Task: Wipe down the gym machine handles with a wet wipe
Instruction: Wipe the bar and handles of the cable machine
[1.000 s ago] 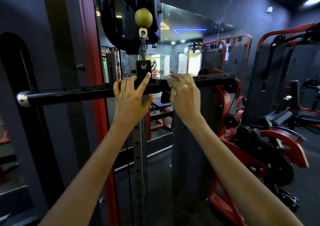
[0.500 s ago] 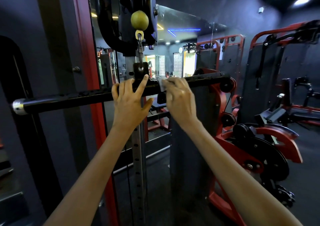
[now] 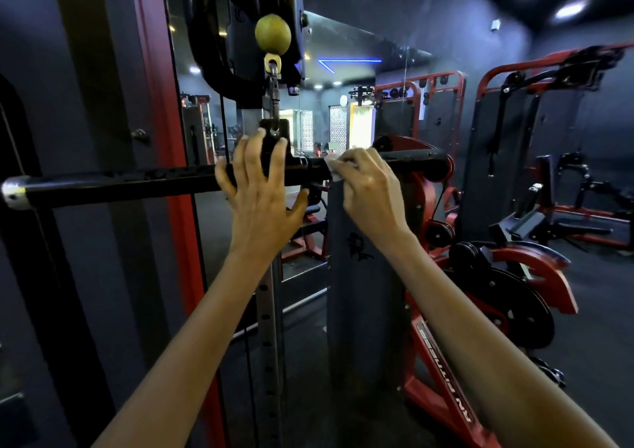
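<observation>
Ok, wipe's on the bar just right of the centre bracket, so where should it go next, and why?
Probably slide the right hand with the white wet wipe rightward along the long black pull-down bar toward its right end. That stretch lies bare past the wipe, and the left hand already steadies the bar at the centre bracket.

Left hand (image 3: 262,190) grips the black bar (image 3: 120,183); right hand (image 3: 368,183) presses a white wipe (image 3: 331,168) on it
</observation>
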Demonstrator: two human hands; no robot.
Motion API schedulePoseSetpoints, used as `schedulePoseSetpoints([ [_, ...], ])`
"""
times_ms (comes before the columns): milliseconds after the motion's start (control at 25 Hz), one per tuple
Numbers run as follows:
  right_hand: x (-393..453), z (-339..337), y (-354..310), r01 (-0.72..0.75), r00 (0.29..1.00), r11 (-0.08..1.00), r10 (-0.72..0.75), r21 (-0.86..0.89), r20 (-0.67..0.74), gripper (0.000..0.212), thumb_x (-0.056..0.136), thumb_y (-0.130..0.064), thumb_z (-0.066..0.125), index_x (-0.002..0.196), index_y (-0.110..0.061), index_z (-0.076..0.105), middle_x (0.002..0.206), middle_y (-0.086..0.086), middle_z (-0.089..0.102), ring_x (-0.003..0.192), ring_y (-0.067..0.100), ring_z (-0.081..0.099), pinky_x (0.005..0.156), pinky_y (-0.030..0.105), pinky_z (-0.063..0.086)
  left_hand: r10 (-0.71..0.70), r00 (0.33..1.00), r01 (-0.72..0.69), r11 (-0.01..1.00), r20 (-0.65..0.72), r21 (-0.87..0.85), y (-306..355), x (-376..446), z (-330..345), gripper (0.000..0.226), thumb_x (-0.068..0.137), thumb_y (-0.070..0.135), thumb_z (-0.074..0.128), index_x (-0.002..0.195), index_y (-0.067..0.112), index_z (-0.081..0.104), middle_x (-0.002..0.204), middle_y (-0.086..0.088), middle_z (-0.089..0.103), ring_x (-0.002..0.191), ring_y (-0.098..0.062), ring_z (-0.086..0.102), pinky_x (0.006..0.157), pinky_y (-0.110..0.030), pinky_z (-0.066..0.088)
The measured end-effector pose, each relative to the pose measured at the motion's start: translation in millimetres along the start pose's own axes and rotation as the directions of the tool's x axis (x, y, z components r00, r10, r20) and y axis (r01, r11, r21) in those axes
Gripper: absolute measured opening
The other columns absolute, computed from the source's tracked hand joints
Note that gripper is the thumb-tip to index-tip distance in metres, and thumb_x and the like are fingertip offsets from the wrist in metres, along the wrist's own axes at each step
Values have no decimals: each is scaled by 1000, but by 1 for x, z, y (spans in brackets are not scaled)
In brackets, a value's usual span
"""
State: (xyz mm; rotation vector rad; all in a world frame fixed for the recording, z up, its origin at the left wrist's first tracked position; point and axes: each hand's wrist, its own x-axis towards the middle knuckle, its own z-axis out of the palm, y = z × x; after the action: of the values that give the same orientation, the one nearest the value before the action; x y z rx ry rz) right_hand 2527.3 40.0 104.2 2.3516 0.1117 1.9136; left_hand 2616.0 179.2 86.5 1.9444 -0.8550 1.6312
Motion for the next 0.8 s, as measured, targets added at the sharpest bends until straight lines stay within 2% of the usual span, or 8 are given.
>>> schedulePoseSetpoints([
  [40, 0, -4, 6, -2, 1000, 1000, 2, -6, -5, 26, 72, 12, 64, 93, -1, 70, 86, 15, 65, 75, 28, 61, 65, 34, 53, 48, 999, -48, 999, 1, -4, 7, 2, 1, 66, 79, 47, 57, 135, 15, 40, 143, -14, 29, 135, -30, 21, 107, -55, 12],
  [200, 2, -12, 21, -261, 961, 963, 266, 60, -77, 22, 79, 9, 57, 94, 0, 70, 89, 17, 65, 81, 29, 59, 67, 36, 54, 195, 971, -203, 978, 139, 44, 29, 15, 10, 74, 76, 39, 66, 139, 9, 39, 145, -18, 38, 140, -34, 22, 111, -56, 1],
  [280, -2, -5, 12, -154, 987, 987, 155, 43, -31, 25, 75, 13, 61, 96, 1, 70, 90, 16, 65, 80, 28, 60, 69, 31, 53, 151, 959, -173, 982, 240, 75, 34, 20, 14, 72, 79, 36, 67, 138, 3, 41, 140, -17, 44, 140, -33, 27, 109, -59, -3],
  [360, -4, -6, 20, -37, 999, 998, 37, 46, 2, 25, 74, 13, 62, 95, 1, 69, 89, 15, 65, 78, 27, 60, 67, 30, 52, 110, 958, -144, 983, 264, 112, 37, 21, 17, 59, 83, 36, 63, 129, 3, 49, 126, -14, 55, 130, -31, 42, 109, -63, 1],
  [520, 2, -11, 51, -266, 960, 958, 273, 107, -55, 22, 80, 9, 56, 93, -1, 71, 88, 15, 65, 81, 27, 59, 68, 25, 45, 93, 967, -143, 969, 239, 201, 36, 23, 24, 47, 87, 43, 56, 114, 5, 59, 109, -11, 62, 109, -29, 56, 107, -62, 17],
  [600, 1, -7, 41, -244, 969, 960, 248, 135, -14, 19, 82, 7, 58, 95, 0, 70, 89, 15, 64, 84, 25, 58, 70, 24, 46, 109, 971, -158, 960, 211, 232, 36, 22, 28, 47, 85, 44, 58, 111, 5, 60, 104, -10, 63, 104, -28, 59, 105, -63, 23],
  [720, -4, -6, 34, -98, 995, 987, 92, 130, 46, 27, 76, 12, 59, 98, 1, 69, 94, 16, 64, 86, 26, 59, 75, 25, 47, 123, 973, -162, 967, 196, 197, 33, 21, 27, 46, 85, 44, 58, 109, 5, 60, 104, -11, 64, 103, -29, 59, 104, -63, 25],
  [800, -4, -13, 47, -167, 986, 980, 167, 109, 11, 27, 76, 12, 59, 97, 0, 70, 93, 16, 65, 84, 27, 60, 71, 23, 45, 116, 969, -158, 970, 218, 184, 33, 21, 24, 49, 87, 46, 51, 112, 5, 59, 108, -12, 63, 105, -30, 58, 104, -63, 24],
])
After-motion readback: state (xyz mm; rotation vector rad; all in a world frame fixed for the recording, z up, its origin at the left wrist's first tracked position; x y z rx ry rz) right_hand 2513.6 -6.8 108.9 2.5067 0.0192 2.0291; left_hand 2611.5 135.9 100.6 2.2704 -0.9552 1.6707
